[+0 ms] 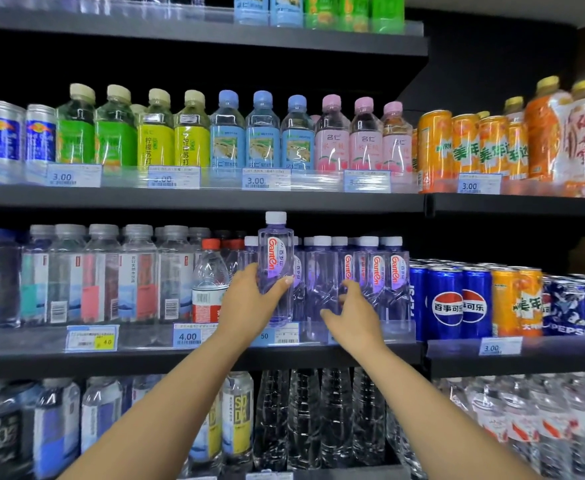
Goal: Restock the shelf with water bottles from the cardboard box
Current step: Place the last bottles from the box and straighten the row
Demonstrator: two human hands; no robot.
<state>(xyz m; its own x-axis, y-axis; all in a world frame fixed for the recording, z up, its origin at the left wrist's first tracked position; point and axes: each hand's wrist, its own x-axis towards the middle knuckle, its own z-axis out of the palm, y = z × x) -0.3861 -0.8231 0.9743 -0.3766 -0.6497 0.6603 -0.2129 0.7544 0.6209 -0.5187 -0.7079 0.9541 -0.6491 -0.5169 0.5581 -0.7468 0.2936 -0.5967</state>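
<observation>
My left hand [249, 299] grips a clear purple-tinted Ganten water bottle [276, 251] with a white cap, upright and raised at the front of the middle shelf [194, 355]. Its cap stands higher than the row of matching Ganten bottles [377, 271] to its right. My right hand [350, 317] reaches toward that row with fingers spread, touching or nearly touching a front bottle; it holds nothing. The cardboard box is out of view.
A red-capped water bottle [209, 285] stands just left of the held one, with grey-capped bottles [104, 271] further left. Pepsi cans [447, 299] sit to the right. The shelf above [197, 199] carries flavoured drinks; the shelf below holds large bottles [305, 417].
</observation>
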